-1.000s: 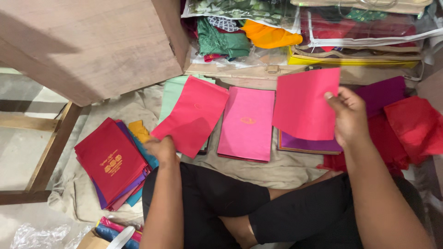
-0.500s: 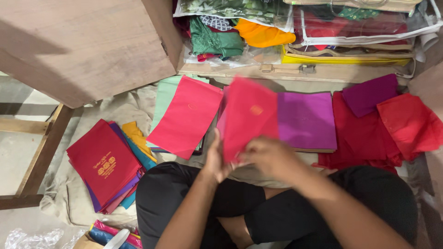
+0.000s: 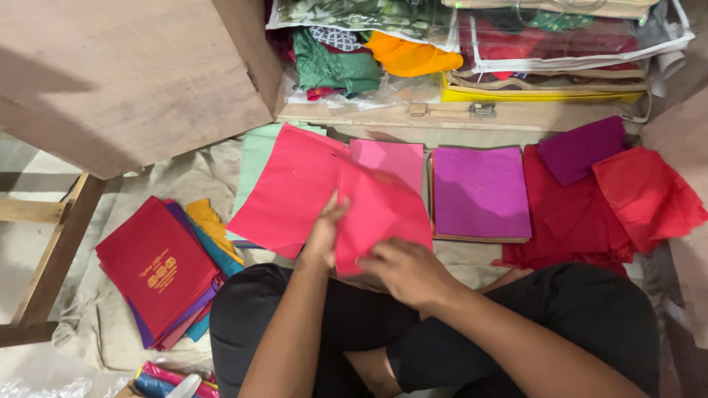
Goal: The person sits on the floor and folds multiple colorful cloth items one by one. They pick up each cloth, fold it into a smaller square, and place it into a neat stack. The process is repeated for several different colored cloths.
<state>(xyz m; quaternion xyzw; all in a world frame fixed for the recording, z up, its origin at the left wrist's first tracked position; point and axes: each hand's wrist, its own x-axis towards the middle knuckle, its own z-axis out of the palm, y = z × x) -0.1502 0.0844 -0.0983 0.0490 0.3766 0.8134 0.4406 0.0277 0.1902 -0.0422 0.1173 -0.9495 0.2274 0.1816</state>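
I sit cross-legged on the floor with both hands on one coral-red cloth bag (image 3: pixel 380 210). My left hand (image 3: pixel 324 232) grips its left edge, and my right hand (image 3: pixel 402 269) holds its lower edge, keeping it just above my lap. Under and behind it lies a pink bag stack (image 3: pixel 391 158). To the left is a coral-red bag (image 3: pixel 284 191) resting on a pale green one (image 3: pixel 254 158). A purple bag stack (image 3: pixel 479 191) sits just right of the held bag.
Red bags (image 3: pixel 575 214) and a loose purple one (image 3: pixel 579 147) lie at the right. A mixed-colour stack topped by a dark red bag (image 3: pixel 155 269) sits at the left on beige cloth. An open wooden door (image 3: pixel 125 74) hangs above; a shelf holds folded fabrics (image 3: pixel 335 66) and plastic-wrapped clothes (image 3: pixel 553 40).
My right hand brought the coral-red bag from the far right in to the middle. My left hand left the floor stack and joined it, and the bag has sunk lower over the pink stack.
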